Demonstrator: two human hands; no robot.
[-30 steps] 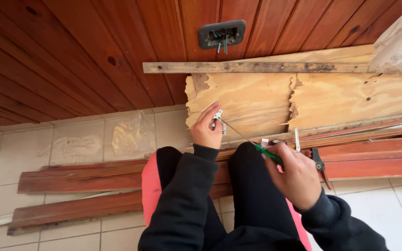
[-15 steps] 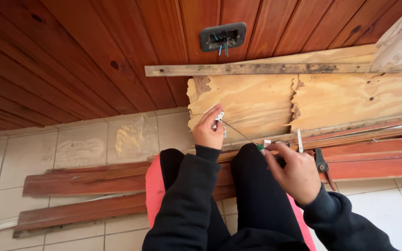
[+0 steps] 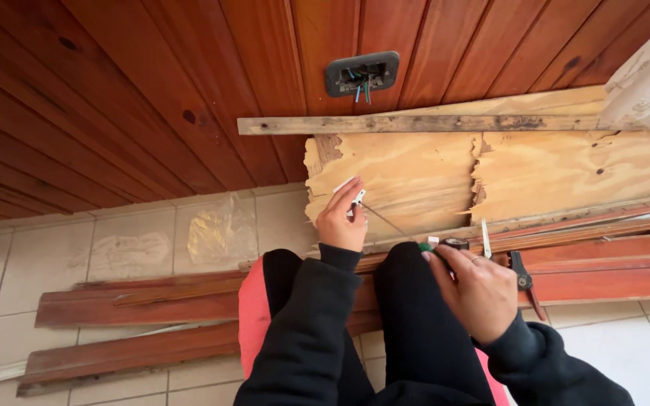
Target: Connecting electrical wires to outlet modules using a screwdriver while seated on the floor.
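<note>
Reddish-brown tongue-and-groove wall panelling (image 3: 114, 98) fills the upper left. Below it lie pale square floor tiles (image 3: 31, 256) and a loose stack of dark red wooden slats (image 3: 137, 301).

Since half a second ago little has shifted: your view has dropped slightly, so the grey rectangular wall box with loose blue and green wires (image 3: 361, 74) sits lower in frame. Both hands hold about the same stations; the screwdriver is held on the part, not withdrawn.

Your left hand (image 3: 342, 218) is raised in front of the pale, splintered plywood sheet (image 3: 408, 177). Its wrist is bent back and its fingers are closed in a pinch on a small white electrical fitting (image 3: 356, 200). That fitting is off the wall, held in the air above your knees.

From it a thin metal screwdriver shaft (image 3: 387, 220) runs down to the right, its tip at the fitting. Your right hand (image 3: 475, 289) grips the green handle (image 3: 424, 246), fingers curled round it, knuckles up, forearm resting near your right knee.

Just beyond that hand, on the slats, sit a roll of black tape (image 3: 457, 243), a white-handled tool (image 3: 486, 239) and black-handled pliers (image 3: 522, 280).

Far right, a weathered grey batten (image 3: 415, 124) runs along the wall.
</note>
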